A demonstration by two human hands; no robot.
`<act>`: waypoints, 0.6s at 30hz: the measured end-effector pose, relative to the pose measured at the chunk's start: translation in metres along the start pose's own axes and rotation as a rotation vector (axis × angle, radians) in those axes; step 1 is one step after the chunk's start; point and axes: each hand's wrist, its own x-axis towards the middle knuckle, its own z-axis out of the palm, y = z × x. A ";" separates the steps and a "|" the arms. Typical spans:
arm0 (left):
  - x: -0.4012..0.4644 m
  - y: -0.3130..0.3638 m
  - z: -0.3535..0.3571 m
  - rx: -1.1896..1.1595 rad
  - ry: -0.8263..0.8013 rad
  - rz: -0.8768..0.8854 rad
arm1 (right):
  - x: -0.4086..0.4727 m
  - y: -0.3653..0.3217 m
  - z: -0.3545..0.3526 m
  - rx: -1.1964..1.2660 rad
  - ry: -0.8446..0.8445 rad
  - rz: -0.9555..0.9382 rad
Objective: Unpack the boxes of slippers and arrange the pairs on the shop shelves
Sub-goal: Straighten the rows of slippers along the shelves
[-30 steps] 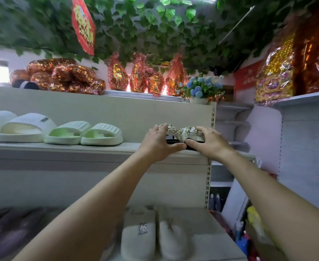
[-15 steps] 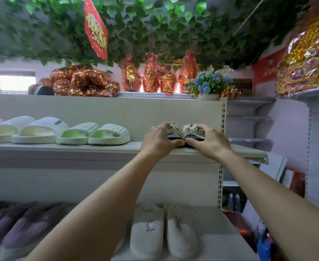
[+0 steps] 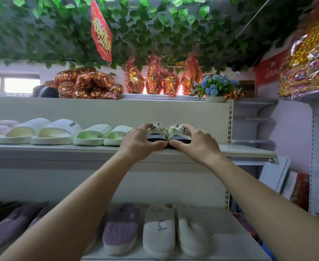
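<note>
Slippers with beaded flower straps [image 3: 167, 129] sit side by side near the front edge of the upper shelf [image 3: 245, 150], toward its right end, their dark insoles showing under the white straps. The left hand [image 3: 139, 142] grips the left slipper, fingers curled over its strap and thumb pressed at its front edge; the right hand [image 3: 196, 143] grips the right slipper the same way, and the two thumbs nearly meet in front of the pair. Just beside the left hand on the same shelf stand pale green slides [image 3: 100, 135], then white ribbed slides [image 3: 41, 132] farther left. On the lower shelf [image 3: 228, 247] lie cream plush slippers [image 3: 173, 228] with a rabbit patch, next to a purple plush slipper [image 3: 122, 227]. Foil-wrapped packages [image 3: 90, 85] and a pot of blue flowers [image 3: 216, 88] rest on top of the unit, under hanging green leaves [image 3: 155, 25].
</note>
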 end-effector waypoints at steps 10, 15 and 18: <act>0.005 0.002 0.014 -0.029 -0.015 -0.057 | 0.007 0.003 0.011 -0.048 -0.017 0.018; 0.003 -0.001 0.020 -0.010 0.010 -0.057 | 0.010 0.010 0.017 -0.047 -0.011 -0.002; 0.001 0.000 0.021 0.003 0.023 -0.057 | 0.012 0.012 0.020 -0.065 -0.013 -0.007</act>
